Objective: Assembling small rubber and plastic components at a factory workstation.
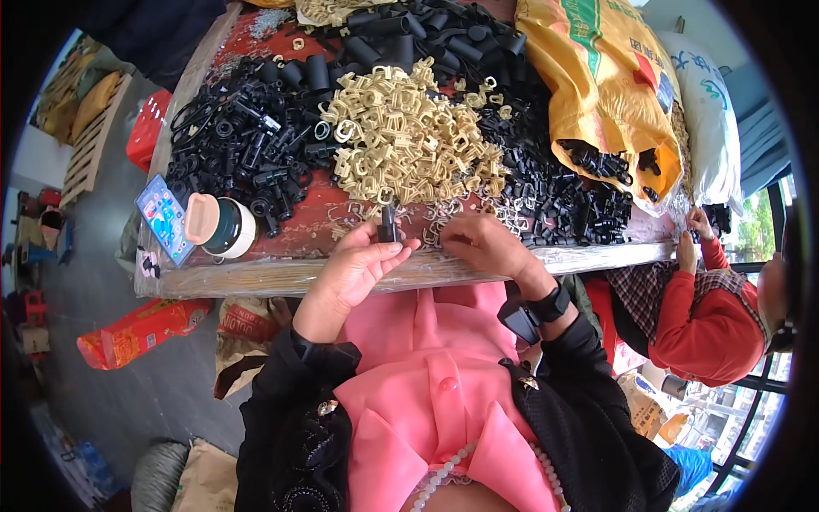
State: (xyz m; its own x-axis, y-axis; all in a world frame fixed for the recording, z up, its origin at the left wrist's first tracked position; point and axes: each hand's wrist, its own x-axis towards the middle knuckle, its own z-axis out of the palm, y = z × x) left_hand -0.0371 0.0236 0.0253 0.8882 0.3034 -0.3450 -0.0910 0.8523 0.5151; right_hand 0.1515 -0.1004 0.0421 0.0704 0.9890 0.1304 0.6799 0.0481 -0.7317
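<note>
My left hand (363, 264), palm up near the table's front edge, grips a small black plastic part (389, 224) upright between thumb and fingers. A cream plastic piece shows right at that part's upper end; I cannot tell whether it is attached. To the right, my right hand (486, 243) has its fingertips drawn together, low over the table among small silvery metal clips (435, 213). Whatever those fingertips hold is hidden. Just beyond both hands rises a heap of cream plastic pieces (409, 136).
Black plastic fittings (247, 145) pile up on the left, and smaller black parts (589, 209) on the right. A phone (166, 220) and a lidded jar (232, 229) stand at the left corner. A yellow woven sack (597, 94) lies at back right. Another person (699, 316) works at far right.
</note>
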